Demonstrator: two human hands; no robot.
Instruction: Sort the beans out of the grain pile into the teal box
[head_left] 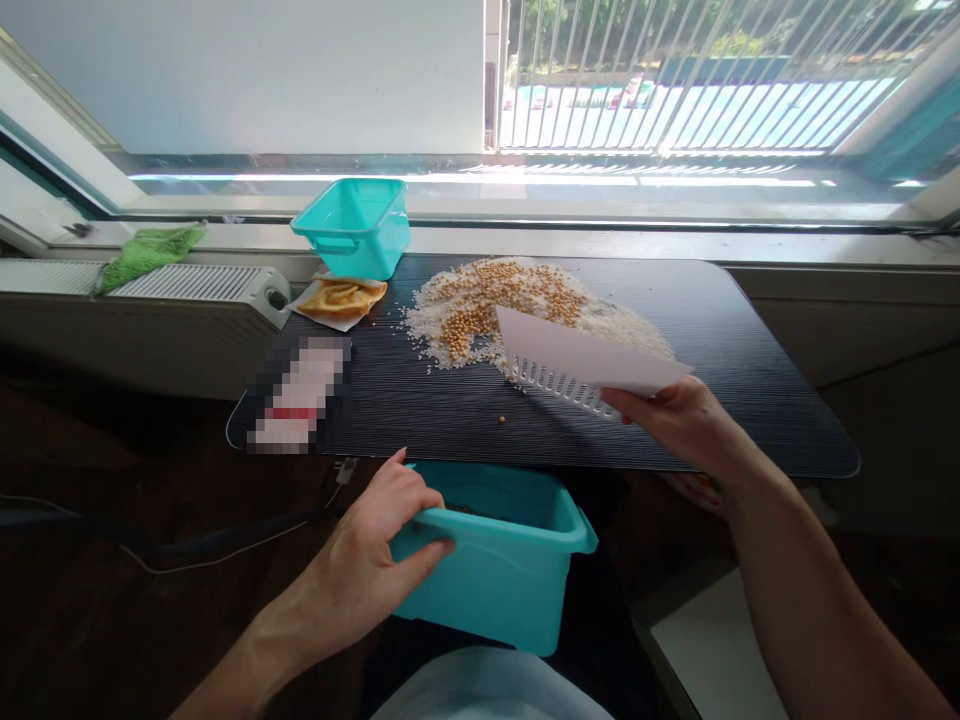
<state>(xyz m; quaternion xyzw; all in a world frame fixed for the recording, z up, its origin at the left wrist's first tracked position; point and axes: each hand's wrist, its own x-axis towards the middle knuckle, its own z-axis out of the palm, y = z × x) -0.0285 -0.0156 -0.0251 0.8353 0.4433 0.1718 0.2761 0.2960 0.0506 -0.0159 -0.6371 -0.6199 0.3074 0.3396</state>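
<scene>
My left hand (pixel 390 540) grips the near rim of a turquoise plastic bin (pixel 487 580), thumb outside and fingers over the edge. The bin sits just below the table's front edge, and its inside is mostly hidden. In my right hand (pixel 675 410) is a white sheet-like piece (pixel 585 350) with a row of slots along its lower edge, held tilted above the table. Behind and partly under it spreads a pile of white rice-like grains (pixel 630 325) mixed with round golden seeds or peas (pixel 517 285). A single golden one (pixel 502 419) lies apart near the front edge.
On the dark table (pixel 750 400) stand a second turquoise bin (pixel 360 235) at the back left and a folded yellow cloth-like thing (pixel 341 297) on white paper. A blurred-out flat object (pixel 296 395) lies front left. A green cloth (pixel 150 255) rests on the radiator (pixel 187 283).
</scene>
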